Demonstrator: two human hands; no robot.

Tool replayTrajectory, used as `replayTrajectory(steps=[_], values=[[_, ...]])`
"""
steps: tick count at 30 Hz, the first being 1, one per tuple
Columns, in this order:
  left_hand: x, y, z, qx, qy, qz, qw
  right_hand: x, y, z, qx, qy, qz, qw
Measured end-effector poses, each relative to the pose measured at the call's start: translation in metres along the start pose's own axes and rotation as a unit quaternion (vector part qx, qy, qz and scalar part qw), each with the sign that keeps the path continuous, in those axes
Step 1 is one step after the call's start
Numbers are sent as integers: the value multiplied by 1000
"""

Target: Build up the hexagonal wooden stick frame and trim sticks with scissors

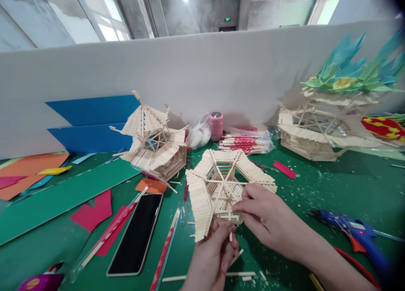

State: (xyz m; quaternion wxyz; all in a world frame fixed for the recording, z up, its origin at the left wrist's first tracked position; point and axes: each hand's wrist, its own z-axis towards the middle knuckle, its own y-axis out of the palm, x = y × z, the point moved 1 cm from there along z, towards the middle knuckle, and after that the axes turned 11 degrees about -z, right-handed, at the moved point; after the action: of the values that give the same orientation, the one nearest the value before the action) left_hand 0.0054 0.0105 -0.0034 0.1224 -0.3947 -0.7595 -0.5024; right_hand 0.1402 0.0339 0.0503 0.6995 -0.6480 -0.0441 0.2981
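A pavilion-like model of thin wooden sticks [198, 194] sits in front of me, its roof strips ringing an open middle crossed by sticks. At its near edge, my left hand [215, 251] is closed, pinching a short wooden stick [230, 234] between thumb and fingers. My right hand [262, 213] reaches over the model's right side with its fingers curled together at the near rim. What its fingertips grip is too small and hidden to make out. Loose sticks [174, 278] and offcuts lie on the table below my hands.
A blue glue gun [351, 227] lies on the right. A phone [136, 236], coloured paper and wrapped sticks [166, 249] are on the left. Behind stand a tiered stick pavilion [155, 143], a pink jar [216, 126], bagged sticks [245, 141] and another stick model [306, 139].
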Motion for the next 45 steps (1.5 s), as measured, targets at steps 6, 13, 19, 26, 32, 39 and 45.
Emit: replayTrajectory(steps=[6,13,19,26,32,39,45], values=[[0,0,0,1,5,5,1000,0,1,1,9,-1,5,1000],[0,-1,1,3,11,12,1000,-2,0,0,5,8,-4,1000],[0,-1,2,0,3,5,1000,-2,0,1,1,9,-2,1000],[1,1,0,5,9,14,1000,-2,1,1,2,12,4,1000],[1,-1,1,3,-3,5,1000,-3,1,1,6,8,1,1000],[2,-1,0,-4,-1,4,1000,-2,0,2,0,5,-10,1000],[1,0,0,3,0,2,1000,-2,1,2,0,-5,-16,1000]])
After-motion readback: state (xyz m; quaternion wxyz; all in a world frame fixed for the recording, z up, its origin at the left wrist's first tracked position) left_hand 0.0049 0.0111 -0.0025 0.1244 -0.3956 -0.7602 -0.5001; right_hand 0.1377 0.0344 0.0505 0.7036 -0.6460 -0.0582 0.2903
